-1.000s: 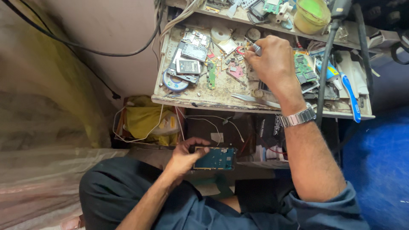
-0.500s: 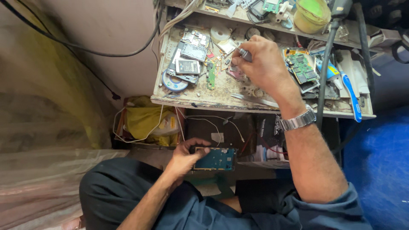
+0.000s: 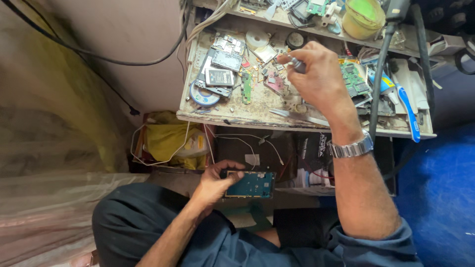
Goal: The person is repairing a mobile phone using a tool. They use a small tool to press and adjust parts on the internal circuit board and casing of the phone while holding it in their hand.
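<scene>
Item: opened phone (image 3: 250, 184), teal board side facing up. Location: low over the lap, in front of the counter (image 3: 237, 117). The left hand (image 3: 215, 182) is gripping its left edge, fingers curled around it.

Item: small metal-tipped tool (image 3: 298, 65), probably a screwdriver. The right hand (image 3: 319, 79) is pinching it between thumb and fingertips, above the cluttered counter, beside a green circuit board (image 3: 354, 79).

Risks, as judged:
- The phone is being held by one edge only; a slack grip could be letting it tip off the lap toward the floor.
- The right hand is working over loose parts and small screws; a brush of the wrist could be scattering them or knocking the grey tweezers (image 3: 297, 115) off the front edge.
- The black cable (image 3: 378, 69) is hanging just beside the forearm and could be snagging it.

Packages, labels, signs:
- White rectangular label on a dark battery (image 3: 219, 77), left part of the counter.
- Blue-rimmed solder spool (image 3: 204, 97), near the front left.
- Yellow-green round tub (image 3: 363, 17), upper shelf.
- Black box (image 3: 311, 148) with white print, under the counter.
- Yellow bag (image 3: 170, 141), lower left, with a small yellow label.
- Blue-and-white toothbrush (image 3: 408, 111), right end.
</scene>
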